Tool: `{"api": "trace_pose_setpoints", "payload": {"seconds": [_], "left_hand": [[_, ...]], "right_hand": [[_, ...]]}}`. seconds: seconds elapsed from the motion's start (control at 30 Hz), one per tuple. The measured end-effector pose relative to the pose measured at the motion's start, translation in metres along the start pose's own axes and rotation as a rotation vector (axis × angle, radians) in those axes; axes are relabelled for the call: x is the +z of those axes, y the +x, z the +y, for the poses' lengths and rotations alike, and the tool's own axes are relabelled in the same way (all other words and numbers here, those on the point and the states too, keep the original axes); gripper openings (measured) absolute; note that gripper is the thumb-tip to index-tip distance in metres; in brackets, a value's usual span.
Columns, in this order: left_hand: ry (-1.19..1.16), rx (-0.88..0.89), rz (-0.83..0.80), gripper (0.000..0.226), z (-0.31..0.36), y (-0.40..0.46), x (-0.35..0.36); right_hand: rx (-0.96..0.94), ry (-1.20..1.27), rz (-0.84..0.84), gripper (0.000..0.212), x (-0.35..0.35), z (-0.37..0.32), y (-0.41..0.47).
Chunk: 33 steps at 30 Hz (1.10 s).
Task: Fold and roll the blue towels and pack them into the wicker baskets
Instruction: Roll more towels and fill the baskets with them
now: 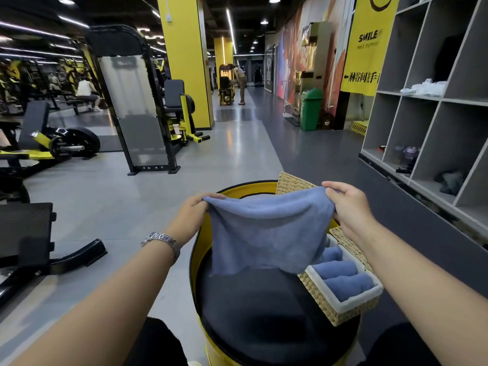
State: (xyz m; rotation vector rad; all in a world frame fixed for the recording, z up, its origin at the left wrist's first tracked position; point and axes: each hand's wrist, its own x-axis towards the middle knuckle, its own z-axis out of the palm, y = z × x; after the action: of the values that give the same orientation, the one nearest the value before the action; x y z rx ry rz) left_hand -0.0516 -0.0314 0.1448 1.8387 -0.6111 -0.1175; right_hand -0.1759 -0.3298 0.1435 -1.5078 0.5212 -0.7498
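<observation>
Head view: left hand point(190, 210) and right hand point(348, 204) each pinched top corner of towel point(266, 233), fingers clamped, cloth hanging unfolded at centre frame over drum point(264, 313). Basket point(340, 310), lower right, held three rolls point(343, 278). Second basket point(293, 183) behind, contents hidden. Judged partway: this towel unfolded, unrolled, unpacked.

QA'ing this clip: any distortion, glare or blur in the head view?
Head view: wide-angle bend at the edges, shelves lean; ceiling-light glare streaks on the floor; far gym soft; towel and both hands, left and right, sharp.
</observation>
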Motion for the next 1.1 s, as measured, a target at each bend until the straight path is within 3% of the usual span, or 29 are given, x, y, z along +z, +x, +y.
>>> {"api": "trace_pose_setpoints", "payload": {"seconds": [0.1,0.17,0.3,0.43,0.7,0.77,0.87,0.93,1.1], "left_hand": [[-0.449,-0.112,-0.010,0.052,0.010,-0.001,-0.001],[-0.575,-0.148,-0.005,0.043,0.013,0.002,-0.003],[-0.275,-0.089,0.098,0.015,0.007,0.008,-0.011],[-0.187,-0.066,0.118,0.033,0.006,0.009,-0.022],[-0.025,0.004,0.223,0.027,0.027,0.008,-0.029],[0.067,0.037,0.241,0.026,0.032,0.009,-0.029],[0.161,0.062,0.266,0.029,0.038,0.009,-0.030],[0.204,0.062,0.288,0.032,0.038,0.010,-0.034],[0.340,0.099,0.298,0.023,0.041,0.008,-0.034]], "right_hand": [[-0.009,0.041,-0.004,0.018,0.001,-0.002,0.000],[-0.008,0.056,-0.018,0.014,0.000,-0.004,0.000],[-0.011,0.049,-0.069,0.018,-0.008,-0.009,-0.001],[-0.066,-0.013,-0.120,0.023,-0.017,-0.013,-0.002],[-0.142,-0.094,-0.069,0.016,-0.022,-0.034,-0.001],[-0.044,0.012,-0.151,0.017,-0.023,-0.039,0.001],[0.064,0.119,-0.353,0.043,-0.025,-0.045,-0.004],[-0.028,-0.042,-0.317,0.047,-0.026,-0.046,-0.007],[-0.330,-0.447,-0.132,0.029,-0.021,-0.052,-0.019]]}}
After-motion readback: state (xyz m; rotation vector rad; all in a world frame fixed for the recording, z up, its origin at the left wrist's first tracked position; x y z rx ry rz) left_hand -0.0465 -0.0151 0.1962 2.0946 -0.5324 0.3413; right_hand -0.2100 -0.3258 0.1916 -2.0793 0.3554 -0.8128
